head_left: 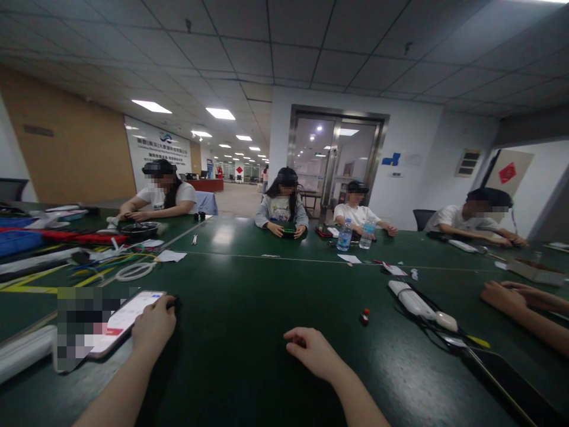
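Note:
My left hand [154,325] rests at the right edge of a phone [127,320] with a lit white screen. Its fingers are curled near a small dark object [172,301] just past the phone's corner; whether they grip it cannot be made out. On the green table [240,332], my right hand [313,351] lies with loosely bent fingers, thumb and index apart, and nothing between them. A small red and white item [364,318] sits to the right of that hand.
Cables [133,271] and tools spread at the left. Two water bottles [344,236] stand at the far side. A white power strip [411,301] and dark tablet [511,379] lie at right, near another person's hands [504,298]. Several people sit around the table.

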The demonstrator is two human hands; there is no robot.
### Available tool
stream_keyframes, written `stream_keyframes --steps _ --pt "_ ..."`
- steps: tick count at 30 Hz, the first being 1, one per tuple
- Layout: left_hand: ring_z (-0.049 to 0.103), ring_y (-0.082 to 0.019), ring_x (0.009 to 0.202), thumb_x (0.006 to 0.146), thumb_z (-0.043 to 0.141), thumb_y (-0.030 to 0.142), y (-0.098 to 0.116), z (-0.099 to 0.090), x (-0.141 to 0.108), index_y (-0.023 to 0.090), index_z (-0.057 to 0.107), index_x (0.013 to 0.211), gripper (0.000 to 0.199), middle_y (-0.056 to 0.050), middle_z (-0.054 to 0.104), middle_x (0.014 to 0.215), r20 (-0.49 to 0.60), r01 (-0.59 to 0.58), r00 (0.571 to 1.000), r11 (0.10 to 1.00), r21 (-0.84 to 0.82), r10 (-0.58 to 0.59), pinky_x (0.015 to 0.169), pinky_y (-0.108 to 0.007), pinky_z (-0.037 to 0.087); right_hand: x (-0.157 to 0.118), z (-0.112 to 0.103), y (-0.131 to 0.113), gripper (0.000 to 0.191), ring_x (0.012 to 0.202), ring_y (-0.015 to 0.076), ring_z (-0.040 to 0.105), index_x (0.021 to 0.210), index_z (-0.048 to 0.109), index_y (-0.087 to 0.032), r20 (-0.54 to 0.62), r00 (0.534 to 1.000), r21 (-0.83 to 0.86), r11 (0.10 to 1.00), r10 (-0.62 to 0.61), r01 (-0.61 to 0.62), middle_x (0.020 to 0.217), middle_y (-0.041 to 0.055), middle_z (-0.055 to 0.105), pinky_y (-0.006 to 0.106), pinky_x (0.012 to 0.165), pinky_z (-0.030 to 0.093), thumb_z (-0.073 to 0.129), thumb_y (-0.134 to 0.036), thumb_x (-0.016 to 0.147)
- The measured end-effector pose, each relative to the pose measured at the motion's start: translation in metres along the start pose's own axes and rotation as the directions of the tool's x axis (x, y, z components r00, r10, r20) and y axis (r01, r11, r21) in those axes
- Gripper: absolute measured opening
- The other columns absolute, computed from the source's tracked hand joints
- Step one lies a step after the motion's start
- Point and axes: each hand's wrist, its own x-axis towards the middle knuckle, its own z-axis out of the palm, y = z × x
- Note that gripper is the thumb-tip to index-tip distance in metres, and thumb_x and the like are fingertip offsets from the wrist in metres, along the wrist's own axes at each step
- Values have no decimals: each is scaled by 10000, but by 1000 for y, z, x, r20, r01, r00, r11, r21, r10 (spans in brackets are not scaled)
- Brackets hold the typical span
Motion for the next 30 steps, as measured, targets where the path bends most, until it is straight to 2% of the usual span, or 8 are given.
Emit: stream_keyframes --steps 7,14,30 --pt "528 -364 1039 796 371 318 2 -5 -3 210 527 1164 414 -169 535 1178 14 8 1000 1000 -7 -8 774 -458 462 -1 1 -2 308 875 178 568 1081 585 -279 -1 1000 12 1000 -5 5 958 9 595 306 741 447 526 -332 784" --pt "567 -340 988 812 332 302 3 -6 -3 208 520 1167 413 -176 561 1133 31 3 1000 1000 -16 -3 751 -445 474 2 1 3 315 882 176 571 1090 578 -278 12 1000 16 1000 -10 10 968 7 599 299 742 445 526 -347 787" --pt "551 -349 1013 806 347 300 5 -8 -5 229 541 1143 395 -163 544 1171 35 14 999 1000 -17 -14 762 -455 470 1 1 2 318 883 170 561 1093 575 -273 11 1000 9 1000 4 -4 985 9 587 294 741 442 524 -347 787"
